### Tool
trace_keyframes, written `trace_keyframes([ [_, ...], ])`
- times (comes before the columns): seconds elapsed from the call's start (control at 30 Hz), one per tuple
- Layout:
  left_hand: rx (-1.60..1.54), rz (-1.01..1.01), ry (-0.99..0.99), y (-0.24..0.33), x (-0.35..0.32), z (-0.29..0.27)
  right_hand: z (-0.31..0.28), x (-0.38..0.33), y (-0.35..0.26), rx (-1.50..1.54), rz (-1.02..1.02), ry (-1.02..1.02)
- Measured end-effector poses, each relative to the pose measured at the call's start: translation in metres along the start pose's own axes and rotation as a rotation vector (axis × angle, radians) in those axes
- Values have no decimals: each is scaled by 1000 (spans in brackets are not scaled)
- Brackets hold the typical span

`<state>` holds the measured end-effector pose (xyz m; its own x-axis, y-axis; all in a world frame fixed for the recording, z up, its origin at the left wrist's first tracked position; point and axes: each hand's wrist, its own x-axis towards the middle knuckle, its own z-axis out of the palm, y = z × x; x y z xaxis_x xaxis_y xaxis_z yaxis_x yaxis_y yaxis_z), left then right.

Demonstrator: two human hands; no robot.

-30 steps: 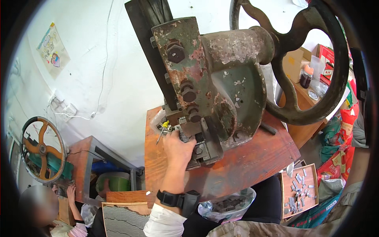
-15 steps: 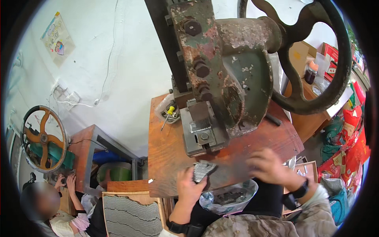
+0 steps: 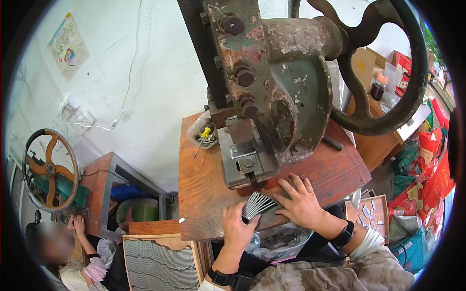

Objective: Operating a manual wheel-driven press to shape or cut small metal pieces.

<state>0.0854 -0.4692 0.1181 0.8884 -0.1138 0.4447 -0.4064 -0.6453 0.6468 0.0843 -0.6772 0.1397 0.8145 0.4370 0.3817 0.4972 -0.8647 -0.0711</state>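
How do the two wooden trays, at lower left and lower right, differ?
The left tray is mostly covered by tightly packed grey rows; the right tray holds small grey pieces scattered loosely at various angles. The left tray shows little bare wood inside, the right tray plenty. Both have light wooden rims.

Hand room ran along tabletop point(image 3: 337, 167) right of press point(image 3: 303, 92); press itself blocked middle, handwheel point(image 3: 420, 72) upper right, plastic tub point(image 3: 195, 127) left rear.

Lettering on wall drawing point(image 3: 68, 47), print on red bags point(image 3: 431, 180), wording not legible
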Motion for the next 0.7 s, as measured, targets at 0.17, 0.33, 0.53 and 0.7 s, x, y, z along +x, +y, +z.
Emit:
trace_keyframes([
  [0.17,228,23,-15,22,14,2,6,15,-1,351,-13,175],
  [0.33,454,91,-9,20,17,23,12,1,21,453,105,225],
  [0.53,-1409,-709,56,14,0,-20,15,-2,24,567,125,291],
  [0.7,-1966,-781,24,10,-15,-45,13,0,24,542,90,301],
])
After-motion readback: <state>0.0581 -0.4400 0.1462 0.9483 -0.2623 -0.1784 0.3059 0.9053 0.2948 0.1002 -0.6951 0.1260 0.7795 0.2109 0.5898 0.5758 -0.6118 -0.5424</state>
